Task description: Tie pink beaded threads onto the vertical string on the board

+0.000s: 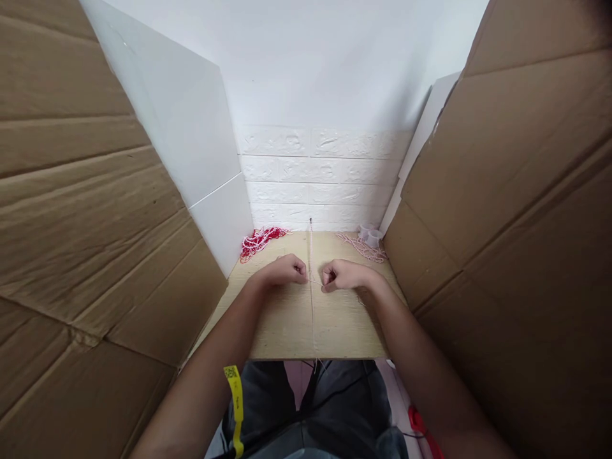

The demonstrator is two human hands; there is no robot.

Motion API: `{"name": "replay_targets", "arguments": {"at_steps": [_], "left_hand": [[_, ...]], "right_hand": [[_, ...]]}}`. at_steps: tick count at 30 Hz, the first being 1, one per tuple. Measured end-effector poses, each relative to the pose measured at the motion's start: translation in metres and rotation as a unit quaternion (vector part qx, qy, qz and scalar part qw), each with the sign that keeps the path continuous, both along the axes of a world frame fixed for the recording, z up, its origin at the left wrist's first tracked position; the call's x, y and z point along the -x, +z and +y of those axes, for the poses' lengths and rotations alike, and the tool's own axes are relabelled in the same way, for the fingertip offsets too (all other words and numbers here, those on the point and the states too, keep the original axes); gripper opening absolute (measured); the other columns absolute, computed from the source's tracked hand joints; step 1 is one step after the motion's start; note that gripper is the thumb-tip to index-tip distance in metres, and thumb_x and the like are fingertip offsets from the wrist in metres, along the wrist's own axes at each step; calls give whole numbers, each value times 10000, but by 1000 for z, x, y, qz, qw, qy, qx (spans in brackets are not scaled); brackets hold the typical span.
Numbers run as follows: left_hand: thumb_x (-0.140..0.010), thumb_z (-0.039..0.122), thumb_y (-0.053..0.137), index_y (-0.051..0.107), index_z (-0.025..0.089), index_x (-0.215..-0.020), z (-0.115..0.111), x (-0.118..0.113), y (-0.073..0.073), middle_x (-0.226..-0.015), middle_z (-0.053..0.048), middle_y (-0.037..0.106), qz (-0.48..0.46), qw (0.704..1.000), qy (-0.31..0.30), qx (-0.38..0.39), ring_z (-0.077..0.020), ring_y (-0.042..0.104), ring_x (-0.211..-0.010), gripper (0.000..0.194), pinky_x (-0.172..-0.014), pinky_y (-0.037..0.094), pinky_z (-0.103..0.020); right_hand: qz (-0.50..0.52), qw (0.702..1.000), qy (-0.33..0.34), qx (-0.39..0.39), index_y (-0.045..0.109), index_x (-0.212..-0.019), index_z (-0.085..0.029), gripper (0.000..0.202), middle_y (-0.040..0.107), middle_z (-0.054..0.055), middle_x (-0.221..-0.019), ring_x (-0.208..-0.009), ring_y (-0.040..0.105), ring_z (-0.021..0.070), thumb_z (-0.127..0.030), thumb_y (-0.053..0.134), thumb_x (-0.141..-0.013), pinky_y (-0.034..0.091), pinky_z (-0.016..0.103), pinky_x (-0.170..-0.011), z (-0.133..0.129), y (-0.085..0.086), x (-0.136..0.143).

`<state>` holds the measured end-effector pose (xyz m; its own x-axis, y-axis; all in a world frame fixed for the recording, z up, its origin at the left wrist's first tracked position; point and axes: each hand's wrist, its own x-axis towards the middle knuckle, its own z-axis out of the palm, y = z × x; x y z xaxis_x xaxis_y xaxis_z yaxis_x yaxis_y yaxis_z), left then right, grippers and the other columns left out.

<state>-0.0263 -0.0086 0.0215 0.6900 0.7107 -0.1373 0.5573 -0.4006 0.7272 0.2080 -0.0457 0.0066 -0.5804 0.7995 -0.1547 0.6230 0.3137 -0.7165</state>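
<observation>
Two bare hands are seen from above, close together at the middle of a pale wooden tabletop (287, 331). The left hand (285, 269) and the right hand (340, 275) are both curled narrow, fingertips pinched toward each other. Between them a thin pale cord (312, 306) is gripped, and a short strand appears to be worked across it; whether a knot is being tied cannot be told at this size.

The cord is stretched straight along the tabletop, from a small pin (310, 222) at the far edge to the near edge, where it drops toward the person's lap. Dark trousers are seen there, and a yellow tag (235, 401) hangs by the left forearm.

At the far left corner a heap of red and white cords (261, 241) is piled. At the far right a looser bundle of pink cords (364, 247) is laid, just beside small clear plastic cups (371, 236).

The workspace is walled by cardboard panels (86, 191) on both sides, white boards inside them, and a white brick-pattern wall (320, 178) behind.

As a judgement: if the strand is pulled too hard sideways, the taut cord could be dragged off line or freed from the pin; a loosened pinch could let the work slip undone.
</observation>
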Motion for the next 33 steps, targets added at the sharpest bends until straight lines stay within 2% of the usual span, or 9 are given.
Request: {"name": "replay_targets", "arguments": {"at_steps": [4,9,14,17,22,33], "left_hand": [[-639,339,673,646,173,-608,0,1,1,-587,28,558,-12,1000,-3,9,-126,463,-591,172,-550,331,-247],[-687,357,662,725,172,-704,3,2,-5,-677,10,643,-28,1000,-12,0,-142,524,-658,196,-608,378,-250],[-680,345,662,744,164,-726,4,0,-7,-689,3,658,-24,999,-28,-6,-144,534,-662,204,-616,386,-253],[-694,349,648,731,162,-736,4,-1,-9,-698,0,654,-29,999,-8,-18,-148,541,-669,209,-615,386,-253],[-727,356,606,759,160,-888,7,-4,-13,-829,-28,718,-41,998,24,-43,-176,596,-748,296,-676,424,-265],[-688,334,619,742,157,-791,9,-3,-15,-772,-15,700,-24,1000,9,-18,-162,574,-721,239,-649,404,-250]], "right_hand": [[-15,1000,-2,16,627,-716,-162,137,590,-38,-662,-592,463,101,-246,727,-675,321,230,-543,-1,2,-1],[10,1000,-22,0,629,-806,-166,204,577,-37,-688,-598,466,103,-322,733,-725,328,230,-537,-2,1,4],[18,1000,-7,-21,648,-810,-160,103,564,-35,-674,-594,461,100,-243,672,-755,332,224,-539,1,-7,8],[12,1000,-5,-23,656,-804,-158,77,567,-34,-668,-596,465,101,-204,654,-743,333,222,-538,2,-8,9],[12,1000,-9,-22,640,-794,-156,64,558,-38,-657,-579,457,96,-179,634,-734,323,221,-525,1,-8,9],[0,1000,-11,-6,643,-782,-154,74,578,-35,-672,-593,469,100,-160,647,-708,325,223,-535,-2,-1,9]]}}
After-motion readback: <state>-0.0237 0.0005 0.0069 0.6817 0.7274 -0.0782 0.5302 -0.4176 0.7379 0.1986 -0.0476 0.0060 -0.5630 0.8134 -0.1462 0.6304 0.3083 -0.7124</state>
